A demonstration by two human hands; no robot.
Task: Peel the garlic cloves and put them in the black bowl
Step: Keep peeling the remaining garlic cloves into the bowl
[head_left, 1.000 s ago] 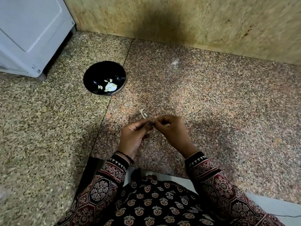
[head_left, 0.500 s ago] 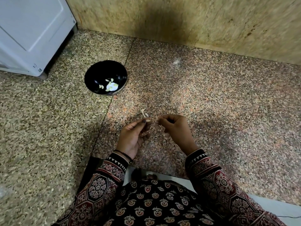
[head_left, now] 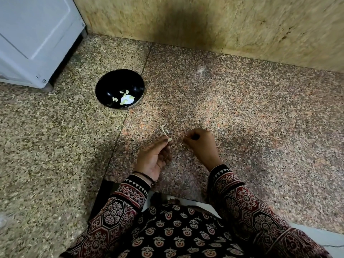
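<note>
Left hand [head_left: 154,155] pinches a clove [head_left: 169,139] up off the floor, below-right of the bowl [head_left: 104,81], likely ready to drop in; right hand [head_left: 201,144] farther right, fingers curled (holding anything? cannot tell). Peeled cloves [head_left: 126,98] lie in the bowl

Dark maroon block-print sleeves [head_left: 130,198], zigzag cuffs; black thread bracelet [head_left: 145,176].

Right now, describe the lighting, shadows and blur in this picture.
Head view: light pools on the floor mid-frame; glare whitens the peeled cloves in the black bowl; a dark shadow falls on the wall; the upper right corner smears; the wide lens bends the wall's base.
</note>
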